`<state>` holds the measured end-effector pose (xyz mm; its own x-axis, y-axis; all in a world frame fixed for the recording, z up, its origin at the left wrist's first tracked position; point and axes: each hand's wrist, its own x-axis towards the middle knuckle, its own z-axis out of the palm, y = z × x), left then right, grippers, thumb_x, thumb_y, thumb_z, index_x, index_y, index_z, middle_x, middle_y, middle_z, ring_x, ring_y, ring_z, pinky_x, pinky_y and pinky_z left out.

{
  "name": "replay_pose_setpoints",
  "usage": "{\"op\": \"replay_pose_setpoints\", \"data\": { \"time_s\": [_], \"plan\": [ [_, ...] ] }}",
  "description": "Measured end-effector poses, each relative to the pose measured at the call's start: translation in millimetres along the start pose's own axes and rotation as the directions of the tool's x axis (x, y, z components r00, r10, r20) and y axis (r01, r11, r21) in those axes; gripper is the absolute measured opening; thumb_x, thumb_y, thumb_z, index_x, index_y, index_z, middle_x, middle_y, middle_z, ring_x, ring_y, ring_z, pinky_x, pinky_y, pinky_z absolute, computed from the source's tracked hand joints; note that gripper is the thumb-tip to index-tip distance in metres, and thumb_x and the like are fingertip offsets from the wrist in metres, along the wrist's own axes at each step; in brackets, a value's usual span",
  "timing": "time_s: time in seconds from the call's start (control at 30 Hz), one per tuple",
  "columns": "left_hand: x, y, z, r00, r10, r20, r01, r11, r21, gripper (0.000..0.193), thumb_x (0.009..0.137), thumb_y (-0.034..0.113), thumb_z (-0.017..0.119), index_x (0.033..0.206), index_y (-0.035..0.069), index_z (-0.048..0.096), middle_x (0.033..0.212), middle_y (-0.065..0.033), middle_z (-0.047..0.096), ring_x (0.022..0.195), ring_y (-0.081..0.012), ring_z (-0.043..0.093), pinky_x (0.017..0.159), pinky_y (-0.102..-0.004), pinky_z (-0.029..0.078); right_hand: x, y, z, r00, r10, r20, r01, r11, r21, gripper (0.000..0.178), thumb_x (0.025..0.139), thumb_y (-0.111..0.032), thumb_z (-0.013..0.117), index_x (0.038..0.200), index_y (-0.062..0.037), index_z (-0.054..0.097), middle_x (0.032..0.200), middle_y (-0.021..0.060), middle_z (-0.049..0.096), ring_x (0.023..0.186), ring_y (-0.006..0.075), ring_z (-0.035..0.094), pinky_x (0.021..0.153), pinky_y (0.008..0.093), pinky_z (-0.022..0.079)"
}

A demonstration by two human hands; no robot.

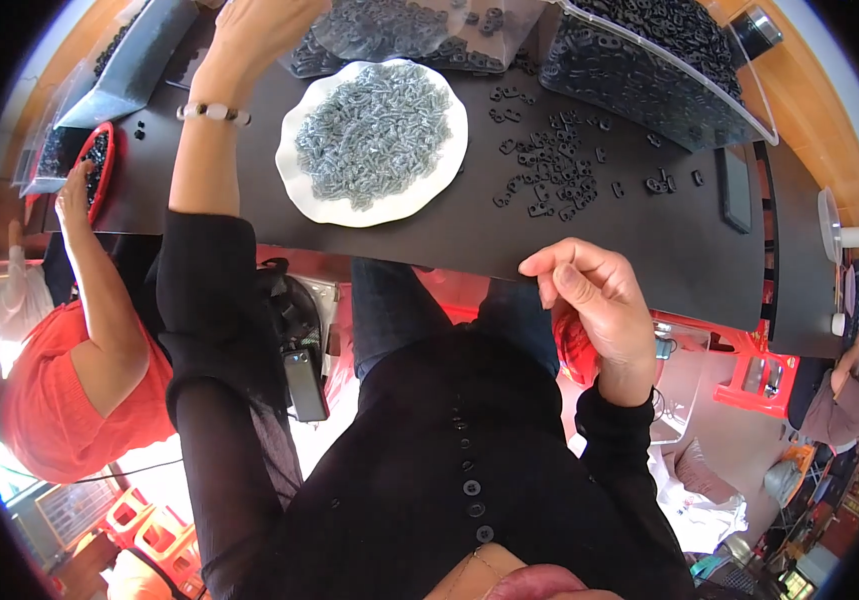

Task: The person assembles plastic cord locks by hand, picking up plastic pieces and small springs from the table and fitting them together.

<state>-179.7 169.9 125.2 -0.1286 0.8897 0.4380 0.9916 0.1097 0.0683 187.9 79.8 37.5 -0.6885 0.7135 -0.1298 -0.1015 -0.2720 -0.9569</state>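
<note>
My left hand reaches to the far edge of view, beside a clear plastic bag of small black parts. Its fingers are cut off or hidden there, so their grip cannot be told. Close to the table's near edge, my right hand is closed, thumb against the bent fingers; anything pinched there is too small to make out. Between the hands lies a white scalloped plate heaped with small silvery metal pieces that look like screws. Loose black two-holed parts are scattered on the dark table, right of the plate.
A large clear bin full of black parts stands at the far right, with a phone nearby. On the left, a co-worker's hand touches a red tray of black pieces. Another clear container stands behind it.
</note>
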Motion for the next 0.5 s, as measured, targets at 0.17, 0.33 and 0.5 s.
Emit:
{"op": "replay_pose_setpoints", "data": {
  "time_s": [0.17, 0.33, 0.5],
  "plan": [
    [-9, -3, 14, 0.974, 0.110, -0.197, -0.167, 0.938, -0.302, 0.041, 0.101, 0.029, 0.049, 0.081, -0.005, 0.062, 0.065, -0.0214, 0.058, 0.066, -0.0377, 0.061, 0.066, -0.0418, 0.047, 9, -8, -16, 0.998, -0.052, -0.039, 0.046, 0.991, -0.128, 0.030, 0.100, -0.026, 0.059, 0.105, 0.0015, 0.068, 0.079, -0.0002, 0.061, 0.076, 0.0058, 0.053, 0.069, 0.0215, 0.042],
    [-48, 11, 22, 0.783, 0.116, -0.611, -0.296, 0.933, -0.202, 0.015, 0.085, 0.009, 0.073, 0.098, 0.004, 0.074, 0.090, -0.0075, 0.071, 0.076, -0.0185, 0.065, 0.071, -0.0282, 0.051, 21, -27, -21, 0.982, -0.117, -0.150, 0.046, 0.912, -0.408, 0.028, 0.101, -0.027, 0.058, 0.104, -0.0007, 0.068, 0.080, 0.0005, 0.064, 0.074, 0.0055, 0.058, 0.067, 0.0210, 0.044],
    [-135, 61, 41, 0.836, -0.128, -0.534, -0.222, 0.811, -0.541, 0.010, 0.082, -0.001, 0.072, 0.092, 0.003, 0.073, 0.089, -0.0085, 0.070, 0.085, -0.0229, 0.065, 0.078, -0.0319, 0.051, 34, -73, -42, 0.931, -0.315, -0.182, 0.128, 0.752, -0.646, 0.031, 0.101, -0.030, 0.056, 0.105, -0.0025, 0.069, 0.082, 0.0019, 0.068, 0.073, 0.0054, 0.062, 0.063, 0.0200, 0.045]
  ]
}}
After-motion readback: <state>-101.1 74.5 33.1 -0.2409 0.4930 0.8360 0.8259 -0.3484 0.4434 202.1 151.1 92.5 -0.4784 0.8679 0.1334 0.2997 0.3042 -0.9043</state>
